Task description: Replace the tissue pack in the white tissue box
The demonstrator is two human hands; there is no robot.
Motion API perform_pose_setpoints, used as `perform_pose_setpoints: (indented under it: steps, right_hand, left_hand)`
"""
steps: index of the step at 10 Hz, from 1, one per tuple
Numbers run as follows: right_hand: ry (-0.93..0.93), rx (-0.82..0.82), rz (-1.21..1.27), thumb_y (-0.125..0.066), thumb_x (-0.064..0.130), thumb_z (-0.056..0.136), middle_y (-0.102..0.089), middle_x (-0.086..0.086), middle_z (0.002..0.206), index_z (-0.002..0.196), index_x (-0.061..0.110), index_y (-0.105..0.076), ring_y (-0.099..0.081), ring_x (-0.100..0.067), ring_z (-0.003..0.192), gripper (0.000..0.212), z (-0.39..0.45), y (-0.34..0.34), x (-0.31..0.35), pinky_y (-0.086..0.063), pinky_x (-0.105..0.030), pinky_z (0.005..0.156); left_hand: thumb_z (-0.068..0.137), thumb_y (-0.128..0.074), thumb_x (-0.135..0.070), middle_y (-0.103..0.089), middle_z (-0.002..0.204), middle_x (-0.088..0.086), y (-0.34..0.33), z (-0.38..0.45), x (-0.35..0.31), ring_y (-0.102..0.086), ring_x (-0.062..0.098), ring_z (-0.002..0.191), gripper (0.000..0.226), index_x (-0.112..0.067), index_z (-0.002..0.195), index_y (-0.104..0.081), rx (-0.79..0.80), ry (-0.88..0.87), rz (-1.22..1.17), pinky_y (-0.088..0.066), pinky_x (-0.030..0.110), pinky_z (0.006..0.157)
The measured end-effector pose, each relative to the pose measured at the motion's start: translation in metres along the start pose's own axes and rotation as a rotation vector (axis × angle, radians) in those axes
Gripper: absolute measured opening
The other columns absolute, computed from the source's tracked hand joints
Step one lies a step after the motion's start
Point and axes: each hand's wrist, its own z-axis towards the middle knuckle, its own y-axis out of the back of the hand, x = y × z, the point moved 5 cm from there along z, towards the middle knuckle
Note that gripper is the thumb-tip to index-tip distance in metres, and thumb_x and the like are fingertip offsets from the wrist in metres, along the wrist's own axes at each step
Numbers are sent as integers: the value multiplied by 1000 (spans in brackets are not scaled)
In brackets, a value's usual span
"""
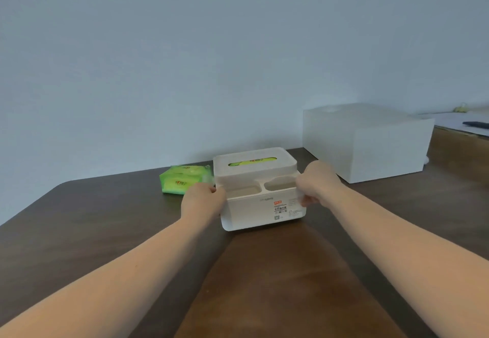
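The white tissue box (260,212) stands on the dark wooden table, a label on its front wall and two open compartments along its front top. Its lid (254,159) sits on the rear part, and a green tissue pack inside (251,163) shows through the oval slot. My left hand (202,201) grips the box's left side and my right hand (315,184) grips its right side. Just left of the box, a second green tissue pack (182,180) lies on the table behind my left hand.
A larger plain white box (370,143) stands at the back right of the table (105,231). Behind it a lighter surface holds a dark object (476,125). A bare wall runs along the table's far edge.
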Motion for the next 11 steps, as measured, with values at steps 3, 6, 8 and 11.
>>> perform_pose_setpoints:
  steps: [3, 6, 8, 11]
  right_hand:
    - [-79, -159, 136, -50, -3, 83, -56, -13, 63, 73, 1, -56, -70, -39, 76, 12, 110, 35, -24, -59, -52, 78]
    - [-107, -185, -129, -47, -2, 85, -53, -9, 54, 62, 6, -44, -49, -20, 42, 25, 177, 42, -8, -30, -24, 40]
    - [-110, -230, -136, -51, -1, 82, -69, -15, 89, 60, 9, -41, -68, -30, 89, 26, 201, 32, -21, -35, -26, 48]
    - [-61, -271, -132, -49, 0, 82, -72, -18, 98, 67, 7, -50, -68, -34, 97, 17, 190, 30, -29, -46, -30, 67]
  left_hand:
    - [87, -48, -21, -48, 58, 11, -91, 96, -59, -36, 24, 53, 38, -8, 52, -40, -24, -108, 125, -24, 28, 46]
    - [86, -46, -15, -32, 52, 3, -141, 163, -68, -27, 19, 45, 38, -11, 53, -29, 8, -3, 139, -18, 26, 45]
    - [86, -47, -16, -28, 50, 2, -161, 169, -65, -23, 18, 45, 40, -11, 52, -26, -2, -12, 102, -15, 27, 45]
    - [98, -28, -40, -64, 70, 14, -162, 163, -51, -57, 32, 71, 60, -1, 59, -52, -45, -7, -95, -42, 33, 64]
